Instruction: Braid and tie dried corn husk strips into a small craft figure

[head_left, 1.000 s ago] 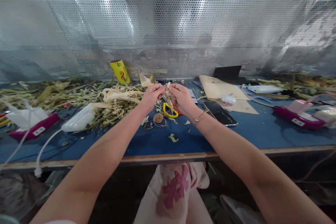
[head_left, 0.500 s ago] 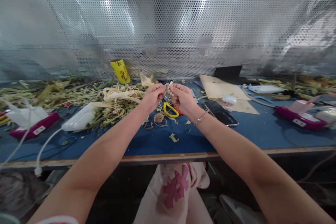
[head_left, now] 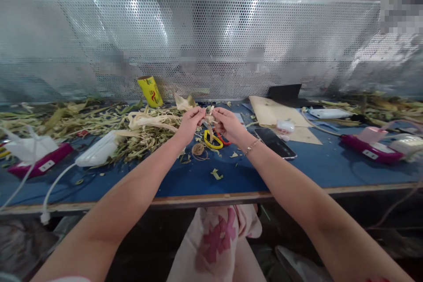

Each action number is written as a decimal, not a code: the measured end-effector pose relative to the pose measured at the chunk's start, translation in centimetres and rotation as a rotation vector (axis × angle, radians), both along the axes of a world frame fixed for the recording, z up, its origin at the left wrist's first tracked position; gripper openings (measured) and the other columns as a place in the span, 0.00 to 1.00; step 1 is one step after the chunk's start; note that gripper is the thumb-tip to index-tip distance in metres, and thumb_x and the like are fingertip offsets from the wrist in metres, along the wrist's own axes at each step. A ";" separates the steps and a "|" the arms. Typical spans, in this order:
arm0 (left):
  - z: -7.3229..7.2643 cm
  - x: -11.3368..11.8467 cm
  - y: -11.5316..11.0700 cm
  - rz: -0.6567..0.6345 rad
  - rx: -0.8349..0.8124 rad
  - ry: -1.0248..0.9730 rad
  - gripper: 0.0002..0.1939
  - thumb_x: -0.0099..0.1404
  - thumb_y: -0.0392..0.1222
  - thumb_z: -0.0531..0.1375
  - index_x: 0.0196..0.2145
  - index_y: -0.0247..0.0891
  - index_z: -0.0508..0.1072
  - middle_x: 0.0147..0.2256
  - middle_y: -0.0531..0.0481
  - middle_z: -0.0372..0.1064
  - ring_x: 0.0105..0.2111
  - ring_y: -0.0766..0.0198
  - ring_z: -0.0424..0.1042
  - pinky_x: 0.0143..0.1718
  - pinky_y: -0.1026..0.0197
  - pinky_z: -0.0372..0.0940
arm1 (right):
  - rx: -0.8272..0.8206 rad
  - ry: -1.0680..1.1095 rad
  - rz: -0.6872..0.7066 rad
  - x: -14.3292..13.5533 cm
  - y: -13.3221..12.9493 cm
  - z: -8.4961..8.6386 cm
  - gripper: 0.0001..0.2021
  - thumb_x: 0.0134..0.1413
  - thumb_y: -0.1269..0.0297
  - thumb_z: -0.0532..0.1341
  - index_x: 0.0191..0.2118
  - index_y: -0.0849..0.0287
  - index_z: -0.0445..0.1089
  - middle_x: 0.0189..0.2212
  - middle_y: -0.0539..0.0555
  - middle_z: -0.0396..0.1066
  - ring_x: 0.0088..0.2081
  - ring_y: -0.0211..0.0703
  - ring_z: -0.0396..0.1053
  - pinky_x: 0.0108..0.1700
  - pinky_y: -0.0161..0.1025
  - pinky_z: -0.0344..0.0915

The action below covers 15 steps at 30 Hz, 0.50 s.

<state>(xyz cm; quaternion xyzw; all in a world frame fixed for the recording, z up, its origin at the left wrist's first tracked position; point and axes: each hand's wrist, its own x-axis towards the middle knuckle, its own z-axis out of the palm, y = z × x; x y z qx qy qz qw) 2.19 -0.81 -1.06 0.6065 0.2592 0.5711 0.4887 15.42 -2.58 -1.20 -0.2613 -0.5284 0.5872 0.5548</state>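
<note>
Lying on the table (head_left: 185, 185), a ball of twine (head_left: 198, 150) is resting just beside a yellow tool handle (head_left: 214, 146). Just beyond, the left hand (head_left: 192, 120) and right hand (head_left: 228, 123) are pinching a pale husk piece (head_left: 210, 119) between them, fingertips close together. Farther back, past the dried plant pile (head_left: 142, 142), a yellow canister (head_left: 151, 91) is standing at a slant before the perforated panel (head_left: 211, 44); its contents are not showing clearly.

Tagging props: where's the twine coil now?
Head view, near centre: the twine coil lies on the blue tabletop, just left of the yellow loop handle, below the left hand in frame.
</note>
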 end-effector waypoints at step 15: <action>-1.1 0.0 1.5 0.209 -0.025 0.019 0.11 0.54 0.44 0.58 0.20 0.36 0.63 0.26 0.53 0.63 0.27 0.71 0.62 0.30 0.66 0.56 | -0.058 -0.126 -0.162 0.6 1.3 -0.8 0.10 0.39 0.62 0.62 0.24 0.59 0.59 0.14 0.40 0.48 0.16 0.25 0.44 0.18 0.28 0.43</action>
